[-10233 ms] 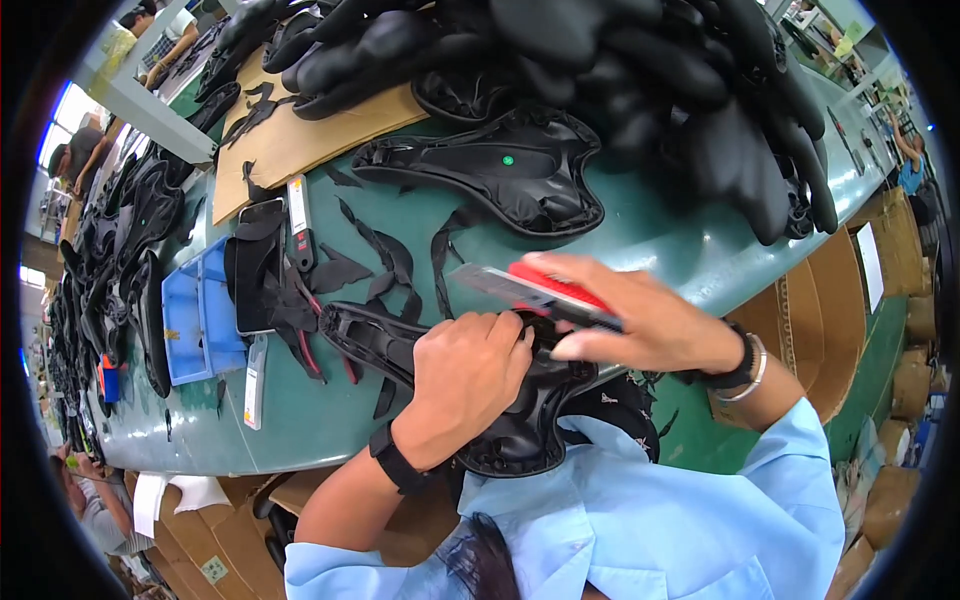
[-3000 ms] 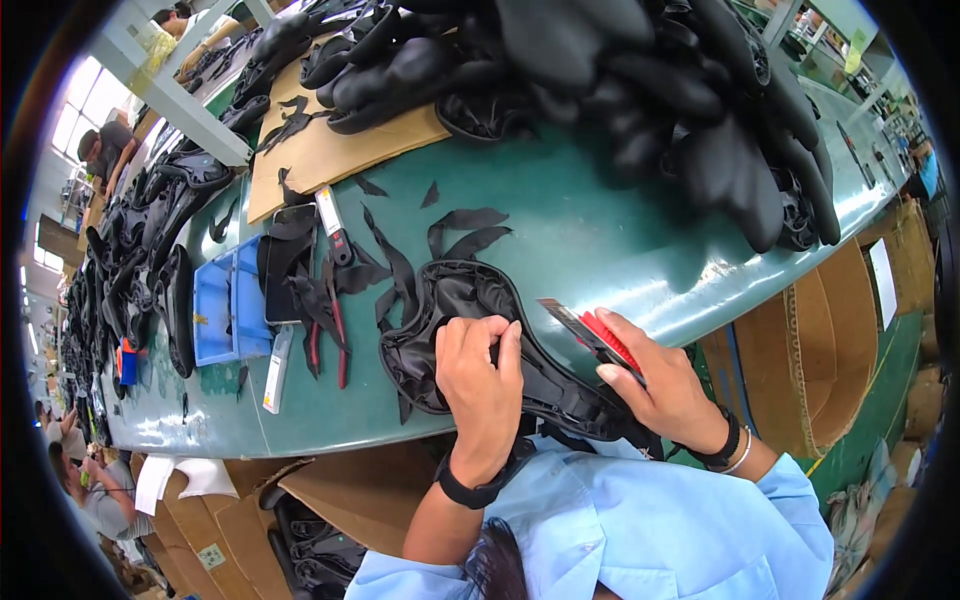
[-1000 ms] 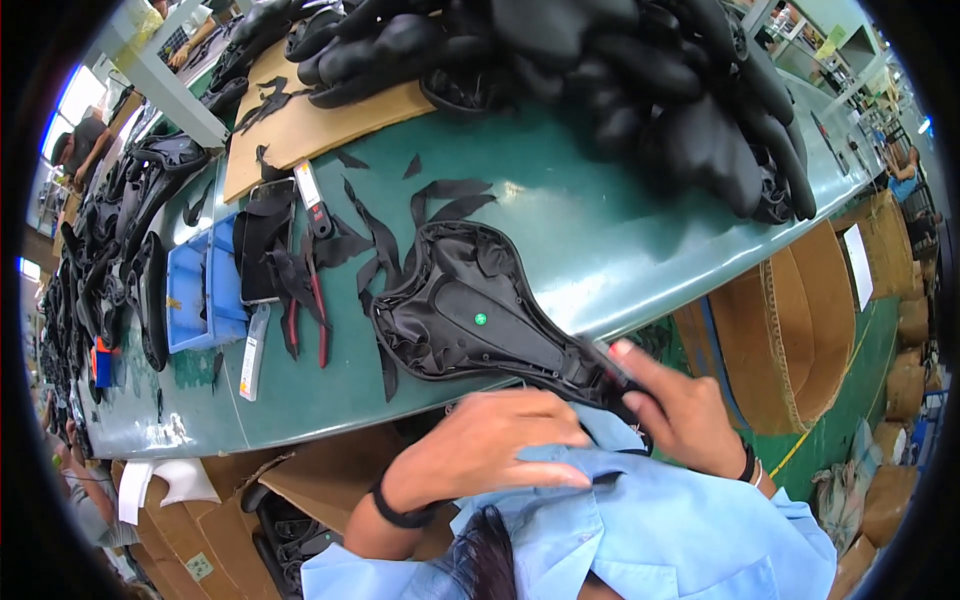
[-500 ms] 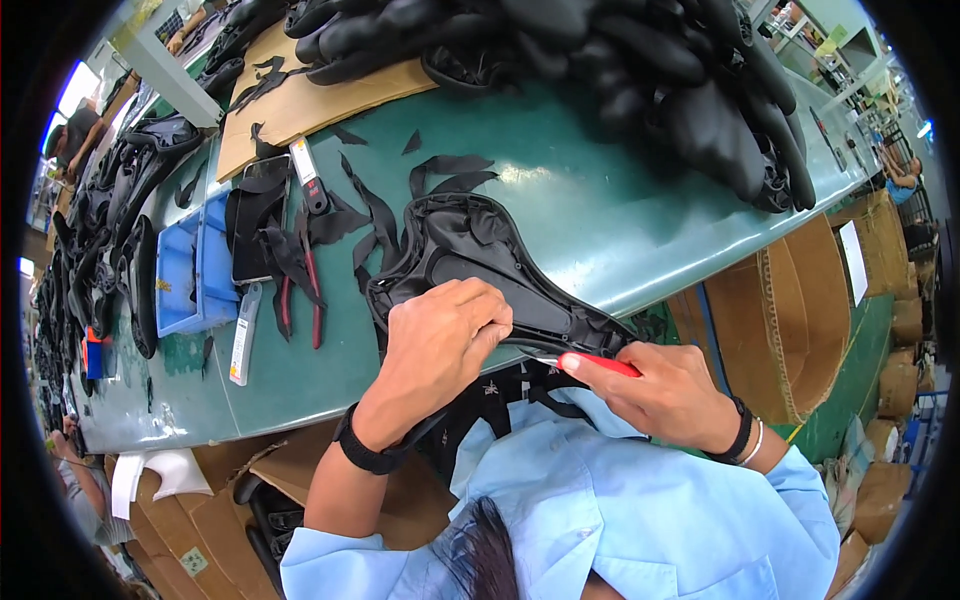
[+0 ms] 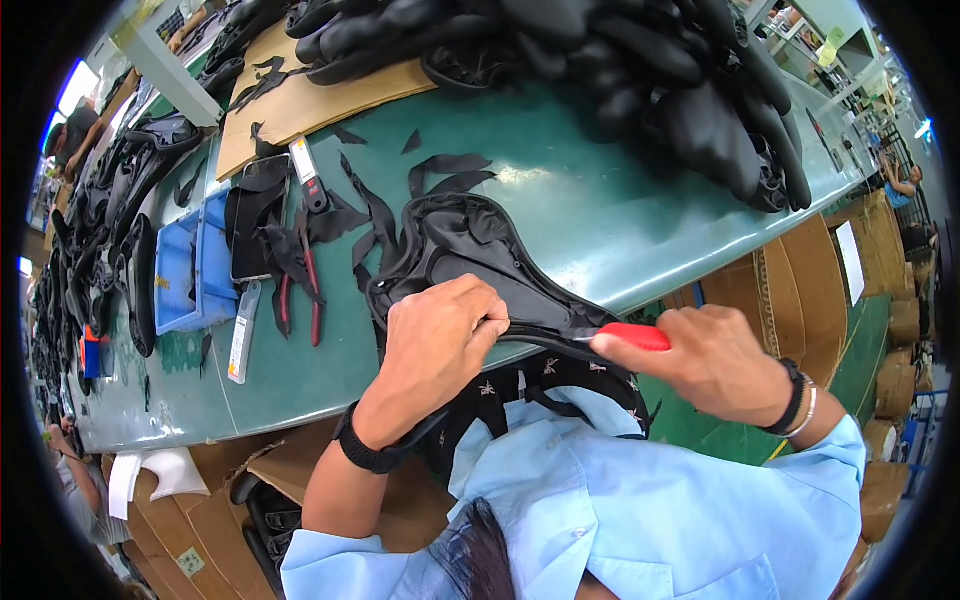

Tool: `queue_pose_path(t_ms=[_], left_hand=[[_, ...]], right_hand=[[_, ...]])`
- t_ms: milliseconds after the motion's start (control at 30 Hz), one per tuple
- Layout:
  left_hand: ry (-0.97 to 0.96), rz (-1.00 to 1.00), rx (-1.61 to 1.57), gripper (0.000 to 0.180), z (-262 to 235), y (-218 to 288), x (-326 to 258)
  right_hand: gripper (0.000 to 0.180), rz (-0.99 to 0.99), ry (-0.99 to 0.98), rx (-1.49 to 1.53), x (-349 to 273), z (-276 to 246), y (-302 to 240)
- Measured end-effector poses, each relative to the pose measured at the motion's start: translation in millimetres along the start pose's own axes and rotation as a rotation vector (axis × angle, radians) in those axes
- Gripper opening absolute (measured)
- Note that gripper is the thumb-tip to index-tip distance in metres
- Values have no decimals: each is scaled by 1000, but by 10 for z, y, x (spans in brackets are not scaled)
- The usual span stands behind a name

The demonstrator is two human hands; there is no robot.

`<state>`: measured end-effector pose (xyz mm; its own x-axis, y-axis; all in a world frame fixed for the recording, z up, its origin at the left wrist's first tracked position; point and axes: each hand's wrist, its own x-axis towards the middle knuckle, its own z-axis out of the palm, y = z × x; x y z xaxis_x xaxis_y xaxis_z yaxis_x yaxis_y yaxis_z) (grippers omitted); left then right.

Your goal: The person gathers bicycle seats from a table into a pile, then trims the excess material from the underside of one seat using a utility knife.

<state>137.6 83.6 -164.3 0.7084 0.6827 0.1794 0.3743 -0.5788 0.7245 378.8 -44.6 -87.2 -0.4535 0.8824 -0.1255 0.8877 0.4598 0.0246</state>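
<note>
A black bicycle saddle (image 5: 478,262) lies underside up at the table's near edge, its wide end away from me and its narrow nose to the right. My left hand (image 5: 440,328) is closed on the saddle's near rim; what its fingertips pinch there is hidden. My right hand (image 5: 725,365) grips a red-handled knife (image 5: 638,337), its blade pointing left over the saddle's nose. The blade is blurred, so I cannot tell whether it touches the rim. Black trimmed strips (image 5: 450,172) lie beyond the saddle.
Saddles are piled at the back (image 5: 700,130) and more lie at the left (image 5: 120,220). Left of my work are a blue bin (image 5: 195,275), red-handled pliers or scissors (image 5: 313,285), a white-and-grey cutter (image 5: 243,335) and a cardboard sheet (image 5: 270,110). Cardboard boxes (image 5: 800,310) stand beyond the right edge.
My right hand with the knife has moved right and slightly up, the blade shifting along toward the saddle's nose. My left hand and the saddle have hardly moved.
</note>
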Motion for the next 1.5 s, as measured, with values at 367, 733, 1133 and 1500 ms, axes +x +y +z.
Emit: queue_pose_path(t_ms=[367, 733, 1133, 1500], left_hand=[[-246, 128, 104, 12, 184, 86, 402], [-133, -301, -347, 15, 217, 62, 566], [590, -89, -69, 35, -66, -182, 556], [460, -587, -855, 26, 5, 30, -353]], right_hand=[[62, 554, 408, 1370, -104, 408, -80], [59, 605, 159, 1409, 187, 572, -470], [62, 454, -34, 808, 53, 293, -453], [51, 398, 570, 1066, 683, 812, -105]])
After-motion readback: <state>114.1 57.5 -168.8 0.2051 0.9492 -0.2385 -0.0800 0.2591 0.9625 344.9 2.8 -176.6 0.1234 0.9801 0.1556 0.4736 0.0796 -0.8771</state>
